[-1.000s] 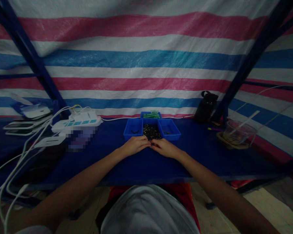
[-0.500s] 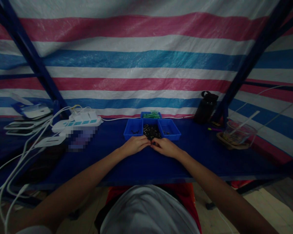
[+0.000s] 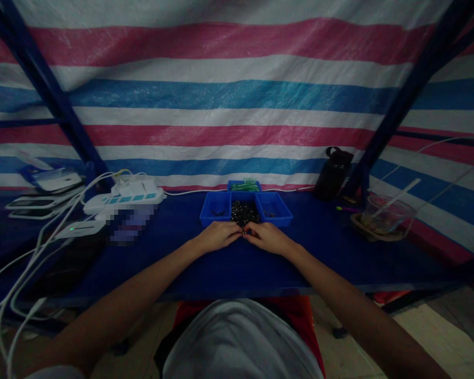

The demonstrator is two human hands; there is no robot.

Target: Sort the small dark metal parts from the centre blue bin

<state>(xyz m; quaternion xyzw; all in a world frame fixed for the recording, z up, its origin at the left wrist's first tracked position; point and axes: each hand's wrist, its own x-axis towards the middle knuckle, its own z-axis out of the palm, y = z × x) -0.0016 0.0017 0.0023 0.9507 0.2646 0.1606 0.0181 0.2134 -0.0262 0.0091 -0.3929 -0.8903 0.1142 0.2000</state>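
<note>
My left hand (image 3: 220, 235) and my right hand (image 3: 267, 236) meet at the front edge of the middle blue bin, fingertips pinched together. Between them is a tiny shiny piece (image 3: 244, 231), too small to name. Behind the fingers, a heap of small dark metallic parts (image 3: 245, 211) fills the middle bin. The left blue bin (image 3: 206, 209) holds a few small dark pieces, and the right blue bin (image 3: 286, 213) holds a few small pieces too. At the back, a smaller blue bin (image 3: 229, 186) contains green packets (image 3: 246, 185).
On the left of the blue table (image 3: 237, 273) lie a power strip (image 3: 126, 198), white cables (image 3: 49, 226) and stacked phones (image 3: 35, 206). To the right stand a black bottle (image 3: 333, 175) and a clear plastic cup (image 3: 389, 215). A striped tarp (image 3: 237, 97) hangs behind.
Both hands stay at the front of the middle bin, with only slight finger movement. A small shiny piece shows more clearly between the fingertips now.
</note>
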